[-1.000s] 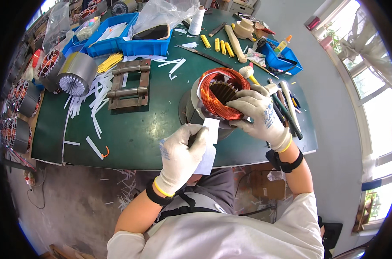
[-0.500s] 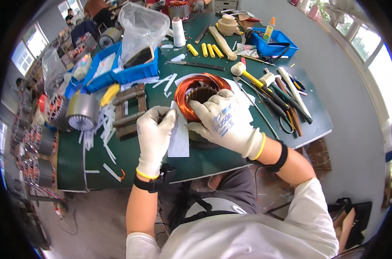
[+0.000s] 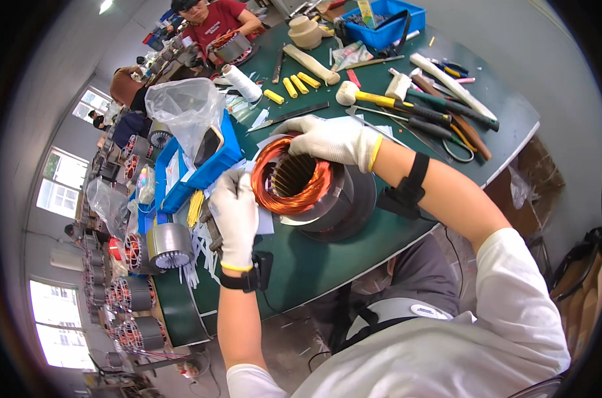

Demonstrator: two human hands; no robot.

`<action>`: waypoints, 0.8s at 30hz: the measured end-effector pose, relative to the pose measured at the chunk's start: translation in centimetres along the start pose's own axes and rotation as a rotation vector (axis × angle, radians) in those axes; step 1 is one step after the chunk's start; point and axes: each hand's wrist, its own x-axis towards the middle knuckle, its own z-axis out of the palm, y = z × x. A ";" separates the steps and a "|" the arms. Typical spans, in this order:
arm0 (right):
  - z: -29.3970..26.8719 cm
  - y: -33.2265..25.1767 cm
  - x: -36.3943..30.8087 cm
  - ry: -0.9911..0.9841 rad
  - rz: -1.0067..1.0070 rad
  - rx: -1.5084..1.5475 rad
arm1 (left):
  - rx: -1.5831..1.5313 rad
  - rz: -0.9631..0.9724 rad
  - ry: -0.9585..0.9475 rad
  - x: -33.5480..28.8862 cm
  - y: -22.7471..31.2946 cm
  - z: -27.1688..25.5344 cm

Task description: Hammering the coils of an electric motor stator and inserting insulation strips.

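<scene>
A motor stator (image 3: 337, 199) with a thick ring of copper winding (image 3: 294, 202) stands on the dark base (image 3: 362, 215) at the table's near side. Slots line its dark bore. My right hand (image 3: 331, 138), in a white glove, reaches over the far rim, its fingers curled round the winding. To the left of the ring is my gloved left hand (image 3: 235, 215), thumb and fingers pinched together; whatever is between them is too small or hidden. Beside that hand a white paper sheet (image 3: 266, 223) lies partly behind the stator.
Mallets (image 3: 347, 93), cutters and rods crowd the right. Yellow rolls (image 3: 290, 87), a thread cone (image 3: 242, 83) and a wooden bat (image 3: 311, 64) lie beyond the stator. Blue bins (image 3: 211, 159) and a metal stator (image 3: 169, 245) stand left. A person in red (image 3: 216, 20) works across the table.
My view has swung, tilting the table in the picture. My right hand has moved from the stator's near right side to its far rim. The left hand stays pinched beside the ring.
</scene>
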 end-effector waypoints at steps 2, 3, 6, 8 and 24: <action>-0.4 1.6 0.9 0.019 -0.067 0.066 | -0.094 -0.167 -0.172 1.8 1.2 -0.4; -0.4 2.5 0.9 0.025 -0.070 0.092 | -0.126 -0.179 -0.237 2.5 1.0 -0.6; 0.0 4.2 1.1 0.131 -0.067 0.196 | -0.205 -0.223 -0.382 2.6 1.3 -1.2; 1.2 3.9 1.6 0.171 -0.060 0.127 | -0.271 -0.254 -0.377 1.9 -0.6 -2.1; 0.9 4.1 1.6 0.188 -0.100 0.205 | -0.040 0.020 -0.462 2.7 -1.3 -2.7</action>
